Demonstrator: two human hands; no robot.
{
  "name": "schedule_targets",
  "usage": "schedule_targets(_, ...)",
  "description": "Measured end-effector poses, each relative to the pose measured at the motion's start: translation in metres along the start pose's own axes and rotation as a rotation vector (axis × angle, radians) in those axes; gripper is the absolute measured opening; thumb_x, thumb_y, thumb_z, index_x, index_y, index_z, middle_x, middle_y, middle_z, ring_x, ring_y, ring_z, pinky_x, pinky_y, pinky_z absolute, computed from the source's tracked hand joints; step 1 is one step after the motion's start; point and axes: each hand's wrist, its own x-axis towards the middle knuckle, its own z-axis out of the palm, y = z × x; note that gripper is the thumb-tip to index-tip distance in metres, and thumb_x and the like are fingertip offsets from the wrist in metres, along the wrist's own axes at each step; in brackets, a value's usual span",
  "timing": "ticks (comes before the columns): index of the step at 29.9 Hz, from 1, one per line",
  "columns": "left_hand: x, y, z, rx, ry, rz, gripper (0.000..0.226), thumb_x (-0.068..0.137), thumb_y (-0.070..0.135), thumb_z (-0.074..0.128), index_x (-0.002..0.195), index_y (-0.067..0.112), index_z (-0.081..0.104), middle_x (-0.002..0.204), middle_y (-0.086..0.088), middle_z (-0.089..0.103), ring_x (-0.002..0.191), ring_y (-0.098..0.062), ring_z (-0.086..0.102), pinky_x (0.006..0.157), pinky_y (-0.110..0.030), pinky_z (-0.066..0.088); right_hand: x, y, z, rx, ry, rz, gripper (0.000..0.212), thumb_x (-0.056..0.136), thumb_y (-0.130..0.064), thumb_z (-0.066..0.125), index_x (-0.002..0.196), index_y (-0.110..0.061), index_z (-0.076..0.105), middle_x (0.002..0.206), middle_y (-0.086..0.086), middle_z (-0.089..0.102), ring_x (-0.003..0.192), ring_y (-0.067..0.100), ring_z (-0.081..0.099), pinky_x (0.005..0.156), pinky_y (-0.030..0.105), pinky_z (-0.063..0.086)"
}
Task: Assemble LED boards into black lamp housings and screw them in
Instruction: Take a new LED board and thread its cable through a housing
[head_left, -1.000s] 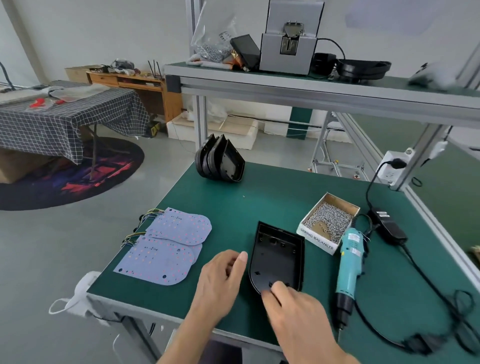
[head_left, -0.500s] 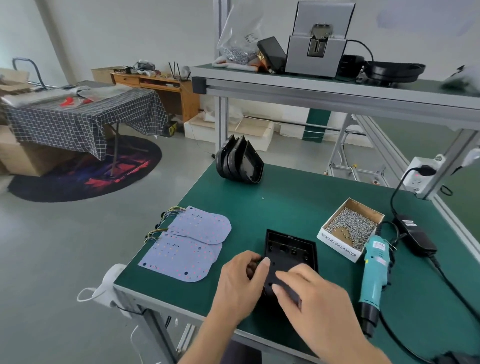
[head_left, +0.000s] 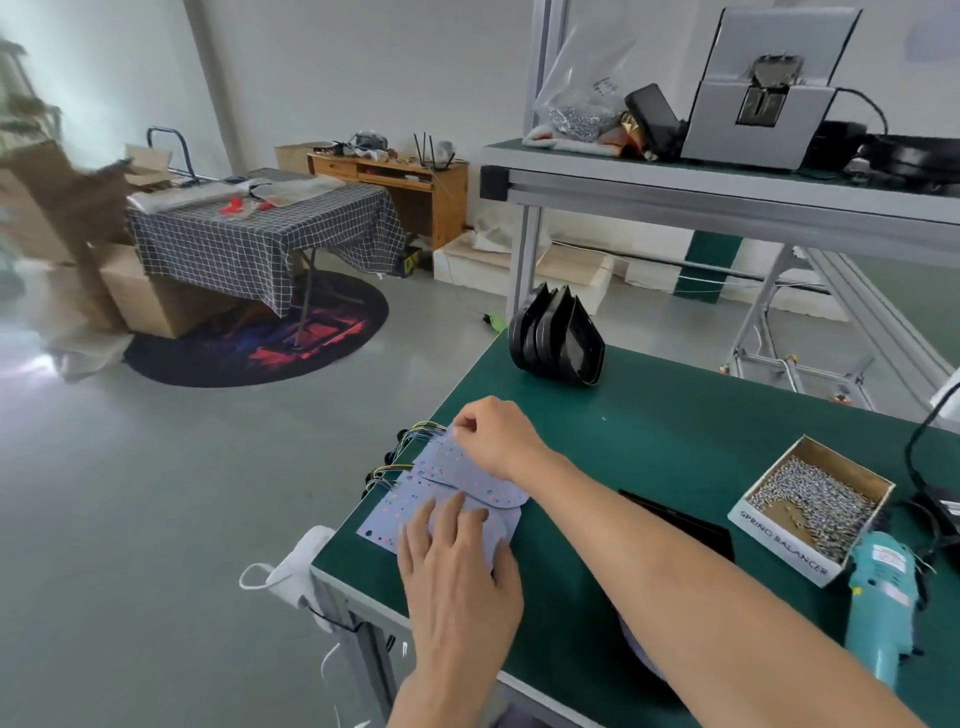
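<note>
I see both hands have left the black housing (head_left: 691, 525) and crossed to the LED boards (head_left: 470, 475) at the bench's left edge. My left hand (head_left: 457, 566) presses flat, fingers straight, on the near board; my right hand (head_left: 496, 434) pinches the upper board's far edge. The boards are pale, dotted, overlapping.

Matt green bench mat (head_left: 675, 441), glossy black plastic housings (head_left: 558, 343) (cardboard screw box (head_left: 810, 512)).

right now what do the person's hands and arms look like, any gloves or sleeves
Both are bare: the left hand and the right hand wear no gloves, and no ring, watch or wristband shows. The right forearm is uncovered as far as the frame edge; no sleeve is visible on either arm.
</note>
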Motion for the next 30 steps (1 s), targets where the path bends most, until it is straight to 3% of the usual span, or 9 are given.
schedule_targets(4,0.011,-0.014,0.0,0.219,-0.339,-0.002,0.061,0.103,0.049,0.043,0.155,0.019,0.037,0.168,-0.006,0.028,0.157,-0.029,0.016,0.128,-0.05,0.009,0.038,-0.013,0.027,-0.107,-0.06,-0.021,0.019,0.101,-0.014,0.054,0.1,-0.001,0.068,0.099,0.015,0.066,0.099,0.04,0.06,0.084,0.044,0.055)
schedule_targets(6,0.011,-0.016,0.001,0.212,-0.361,0.042,0.061,0.098,0.053,0.056,0.148,0.017,0.051,0.16,-0.012,0.043,0.151,-0.033,0.036,0.123,-0.055,0.027,0.05,-0.014,0.038,-0.189,-0.1,-0.036,0.023,0.104,-0.018,0.052,0.117,-0.005,0.066,0.119,0.016,0.064,0.115,0.039,0.058,0.094,0.046,0.052)
schedule_targets(9,0.009,-0.019,0.006,0.246,-0.3,0.12,0.056,0.072,0.051,0.086,0.116,0.016,0.076,0.128,-0.015,0.07,0.117,-0.035,0.069,0.096,-0.055,0.056,0.06,-0.011,0.049,-0.329,-0.087,-0.028,0.032,0.106,-0.032,0.055,0.131,-0.014,0.063,0.136,0.012,0.053,0.13,0.033,0.048,0.105,0.048,0.044)
schedule_targets(13,0.005,-0.023,0.008,0.278,-0.254,0.13,0.053,0.079,0.055,0.073,0.115,0.017,0.078,0.128,-0.015,0.07,0.116,-0.035,0.069,0.1,-0.053,0.055,0.069,-0.006,0.053,-0.308,-0.042,-0.017,0.027,0.102,-0.039,0.062,0.121,-0.021,0.068,0.13,0.007,0.056,0.129,0.029,0.048,0.103,0.047,0.04)
schedule_targets(16,0.003,-0.024,0.008,0.294,-0.235,0.131,0.058,0.084,0.057,0.05,0.117,0.016,0.077,0.131,-0.015,0.069,0.119,-0.035,0.068,0.107,-0.051,0.036,0.074,-0.004,0.049,-0.227,-0.048,0.026,0.02,0.103,-0.035,0.061,0.113,-0.021,0.07,0.129,0.007,0.058,0.126,0.029,0.051,0.099,0.046,0.042)
schedule_targets(18,0.003,-0.023,0.01,0.3,-0.208,0.14,0.058,0.085,0.056,0.05,0.118,0.017,0.076,0.132,-0.014,0.069,0.12,-0.035,0.067,0.107,-0.05,0.034,0.076,-0.003,0.044,-0.133,-0.016,0.054,0.017,0.104,-0.032,0.058,0.109,-0.02,0.068,0.124,0.005,0.065,0.121,0.029,0.058,0.096,0.043,0.044)
schedule_targets(22,0.001,-0.025,0.015,0.299,-0.207,0.134,0.054,0.084,0.056,0.06,0.118,0.017,0.075,0.133,-0.014,0.067,0.122,-0.035,0.065,0.104,-0.055,0.052,0.07,0.002,0.026,0.168,0.106,0.029,0.016,0.103,-0.025,0.061,0.103,-0.01,0.067,0.104,0.008,0.073,0.1,0.029,0.066,0.088,0.038,0.052)
schedule_targets(25,0.0,-0.027,0.017,0.265,-0.199,0.116,0.057,0.089,0.055,0.045,0.119,0.016,0.074,0.135,-0.017,0.065,0.127,-0.036,0.062,0.113,-0.055,0.035,0.061,0.002,0.002,0.272,0.171,-0.075,0.012,0.101,-0.018,0.062,0.095,-0.009,0.065,0.085,0.003,0.07,0.08,0.023,0.063,0.078,0.035,0.049)
schedule_targets(30,-0.002,-0.025,0.019,0.038,-0.088,0.105,0.053,0.098,0.046,0.047,0.135,0.012,0.066,0.153,-0.017,0.05,0.147,-0.036,0.042,0.124,-0.049,0.019,0.03,-0.013,-0.066,0.568,0.268,-0.227,0.017,0.102,-0.01,0.064,0.087,-0.018,0.062,0.072,-0.003,0.065,0.06,0.004,0.056,0.064,0.023,0.047)
